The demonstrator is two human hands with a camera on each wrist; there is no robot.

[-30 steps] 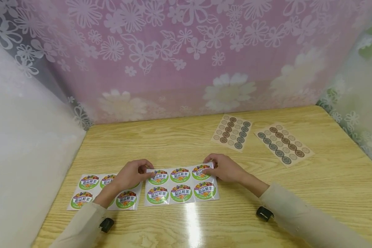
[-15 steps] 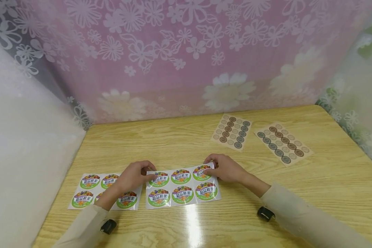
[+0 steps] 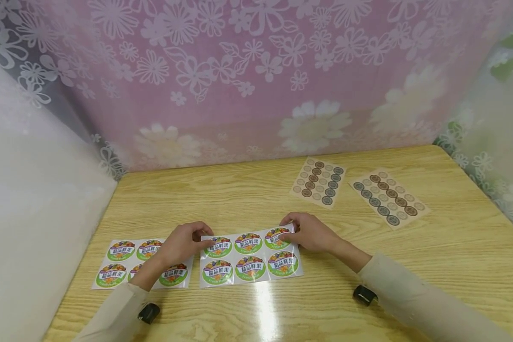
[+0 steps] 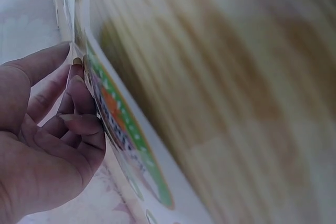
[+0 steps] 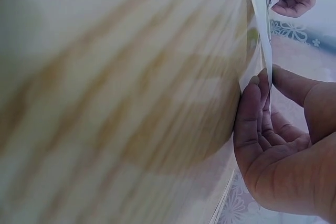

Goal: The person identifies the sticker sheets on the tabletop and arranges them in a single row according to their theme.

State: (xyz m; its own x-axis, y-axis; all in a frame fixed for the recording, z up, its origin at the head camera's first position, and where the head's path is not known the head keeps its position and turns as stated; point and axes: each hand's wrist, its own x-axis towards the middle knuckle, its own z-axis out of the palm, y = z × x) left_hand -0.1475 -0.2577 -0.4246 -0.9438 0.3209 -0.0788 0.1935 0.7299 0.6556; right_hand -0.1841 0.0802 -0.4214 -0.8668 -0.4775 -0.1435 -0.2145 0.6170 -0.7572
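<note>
Nearest, a small black device (image 3: 365, 295) sits at each beige cloth sleeve (image 3: 414, 297), over a yellow wood-grain table (image 3: 215, 316); near the front, a glossy white rectangular sheet of six round green-rimmed fruit stickers (image 3: 250, 268) is in both hands; just left of it, narrow strip of wood between, lies a matching white sticker sheet (image 3: 118, 262), partly hidden by the left forearm; the left hand (image 3: 181, 244) pinches the held sheet's far left corner, thumb on the printed face, fingers behind; the right hand (image 3: 312, 232) does the same at the far right corner; far edge is raised in the fingers, can't tell if the near edge touches wood; little change over the last second: left end a touch nearer the person, right end about the same, neither pinch released; I'd call it fine adjustment under a steady two-handed hold; beyond, right of centre, a tan rectangular sheet of small brown and grey round stickers (image 3: 318, 182) and a second tan sheet (image 3: 391, 198) lie apart, untouched; farthest, a pink-purple cloth with white flowers (image 3: 239, 104).
</note>
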